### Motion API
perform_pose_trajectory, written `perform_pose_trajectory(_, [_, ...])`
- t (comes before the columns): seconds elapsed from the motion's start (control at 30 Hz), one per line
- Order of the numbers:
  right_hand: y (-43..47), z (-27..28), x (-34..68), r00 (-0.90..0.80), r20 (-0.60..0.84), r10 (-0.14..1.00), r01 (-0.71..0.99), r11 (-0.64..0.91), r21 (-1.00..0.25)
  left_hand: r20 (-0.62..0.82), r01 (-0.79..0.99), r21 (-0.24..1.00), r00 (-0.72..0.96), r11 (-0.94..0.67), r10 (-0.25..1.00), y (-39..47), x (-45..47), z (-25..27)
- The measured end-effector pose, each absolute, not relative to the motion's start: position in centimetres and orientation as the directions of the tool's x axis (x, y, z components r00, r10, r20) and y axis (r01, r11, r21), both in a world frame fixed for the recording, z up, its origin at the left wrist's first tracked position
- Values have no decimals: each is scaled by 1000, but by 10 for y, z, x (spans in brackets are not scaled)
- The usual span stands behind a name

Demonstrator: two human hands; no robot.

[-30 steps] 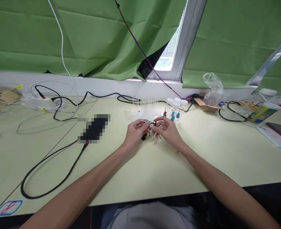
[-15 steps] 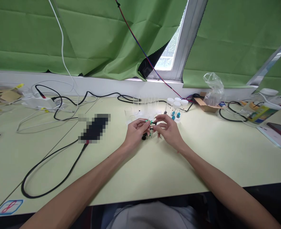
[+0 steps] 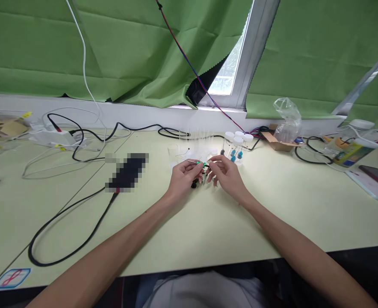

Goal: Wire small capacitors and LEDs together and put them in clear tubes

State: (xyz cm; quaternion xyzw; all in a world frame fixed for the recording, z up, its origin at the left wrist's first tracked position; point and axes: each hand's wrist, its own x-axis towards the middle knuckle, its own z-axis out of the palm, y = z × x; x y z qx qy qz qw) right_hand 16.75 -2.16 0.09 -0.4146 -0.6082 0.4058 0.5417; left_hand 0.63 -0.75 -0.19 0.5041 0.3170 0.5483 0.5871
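Head: both hands, left & right, pinch green-tipped part; no legible writing.

Matt pale-green table, clear plastic vials, green cloth curtains

The small green part on its thin wire lay level, pinched between my fingertips above the table.

Two bare forearms run up from the lower corners of the frame toward its middle, ending in the left hand and right hand. No sleeves, watch or rings show. At the bottom centre lies a pale grey-white garment, with blue cloth at its left edge.
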Motion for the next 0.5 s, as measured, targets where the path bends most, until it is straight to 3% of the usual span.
perform_pose_trajectory(0.5, [-23, 3, 168, -54, 369, 928, 68, 372, -926, 217, -303, 939, 158, -162, 963, -8, 7, 0])
